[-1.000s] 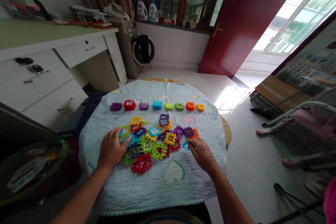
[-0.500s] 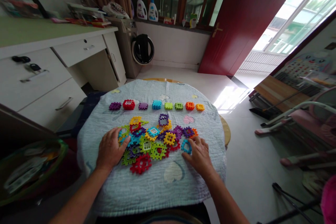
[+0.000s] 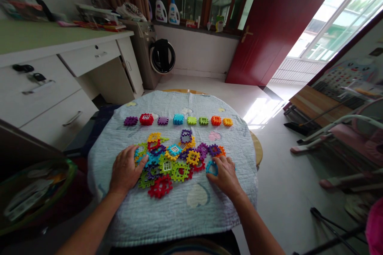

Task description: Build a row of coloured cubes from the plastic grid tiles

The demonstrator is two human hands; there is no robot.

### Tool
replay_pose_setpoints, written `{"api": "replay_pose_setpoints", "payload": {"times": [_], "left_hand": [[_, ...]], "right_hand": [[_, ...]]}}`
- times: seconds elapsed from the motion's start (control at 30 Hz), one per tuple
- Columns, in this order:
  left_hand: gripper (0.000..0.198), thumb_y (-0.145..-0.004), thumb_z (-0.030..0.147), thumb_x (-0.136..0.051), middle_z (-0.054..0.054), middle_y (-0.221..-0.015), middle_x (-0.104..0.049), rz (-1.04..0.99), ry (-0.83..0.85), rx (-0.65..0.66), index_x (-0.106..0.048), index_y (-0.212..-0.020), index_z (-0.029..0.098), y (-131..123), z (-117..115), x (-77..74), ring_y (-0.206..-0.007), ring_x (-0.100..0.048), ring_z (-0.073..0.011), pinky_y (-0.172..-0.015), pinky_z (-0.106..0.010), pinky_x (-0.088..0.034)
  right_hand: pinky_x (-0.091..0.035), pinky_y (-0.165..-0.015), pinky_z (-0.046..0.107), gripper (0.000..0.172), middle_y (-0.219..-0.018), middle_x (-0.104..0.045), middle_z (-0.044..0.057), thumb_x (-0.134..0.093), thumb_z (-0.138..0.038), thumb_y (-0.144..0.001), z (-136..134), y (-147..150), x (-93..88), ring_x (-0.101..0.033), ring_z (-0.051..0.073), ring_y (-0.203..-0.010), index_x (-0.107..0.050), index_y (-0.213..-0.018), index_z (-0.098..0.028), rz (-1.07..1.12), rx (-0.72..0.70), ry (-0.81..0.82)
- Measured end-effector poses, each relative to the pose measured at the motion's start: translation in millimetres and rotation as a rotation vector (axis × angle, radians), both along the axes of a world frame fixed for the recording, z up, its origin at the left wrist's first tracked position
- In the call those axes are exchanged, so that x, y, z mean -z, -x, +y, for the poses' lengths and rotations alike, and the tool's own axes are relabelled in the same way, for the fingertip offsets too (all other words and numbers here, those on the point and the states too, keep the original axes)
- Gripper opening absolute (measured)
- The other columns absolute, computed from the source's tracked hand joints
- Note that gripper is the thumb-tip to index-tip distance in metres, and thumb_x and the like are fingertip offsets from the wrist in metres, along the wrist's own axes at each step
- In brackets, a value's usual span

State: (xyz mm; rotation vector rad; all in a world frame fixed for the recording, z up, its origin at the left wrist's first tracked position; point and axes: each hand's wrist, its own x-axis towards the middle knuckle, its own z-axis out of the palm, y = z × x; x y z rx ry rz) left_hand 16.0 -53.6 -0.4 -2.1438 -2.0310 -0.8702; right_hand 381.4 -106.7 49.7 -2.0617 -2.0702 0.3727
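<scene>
Interlocking plastic building blocks lie in a loose pile on the cloth, among them a red block (image 3: 160, 186), a green block (image 3: 180, 171) and a yellow block (image 3: 193, 157). My left hand (image 3: 125, 170) rests against the pile's left side, its thumb and fingers apart and curved around the edge. The thumb touches a blue block (image 3: 152, 159). At the right end, my right hand (image 3: 224, 175) has its thumb and fingers closed on a blue square block (image 3: 212, 167), partly covered by the hand. A purple block (image 3: 214, 150) lies just beyond those fingers.
A cloth (image 3: 143, 223) covers the round table. Across its far part runs a row of assembled blocks, including a red cube (image 3: 146, 119) and a blue cube (image 3: 178, 119). Left of the table stands a basket (image 3: 64, 167); a pink chair (image 3: 356, 131) is at the right.
My right hand has shifted slightly over the blue square block and covers more of it. The left hand and the pile look unchanged.
</scene>
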Motion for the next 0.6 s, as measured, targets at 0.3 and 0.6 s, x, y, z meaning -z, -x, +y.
{"api": "replay_pose_setpoints", "payload": {"times": [0.3, 0.6], "left_hand": [[0.054, -0.088, 0.057, -0.04, -0.016, -0.124, -0.057, 0.038, -0.01, 0.004, -0.051, -0.121, 0.015, 2, 1, 1.7, -0.118, -0.05, -0.0303, -0.105, -0.046, -0.038], [0.054, -0.088, 0.057, -0.04, -0.016, -0.123, -0.057, 0.035, -0.024, 0.012, -0.051, -0.121, 0.016, 2, 1, 3.6, -0.119, -0.05, -0.0303, -0.105, -0.046, -0.038]], "right_hand": [[-0.042, -0.089, 0.038, 0.037, -0.096, -0.059, 0.005, -0.066, -0.035, -0.069, 12, -66, -8.8, -0.055, 0.023, -0.094, -0.065, -0.104, -0.021, 0.166, 0.135, -0.264], [-0.043, -0.09, 0.036, 0.043, -0.102, -0.061, 0.007, -0.069, -0.036, -0.069, -2, -77, 5.4, -0.055, 0.025, -0.098, -0.067, -0.109, -0.02, 0.064, 0.093, -0.116]]}}
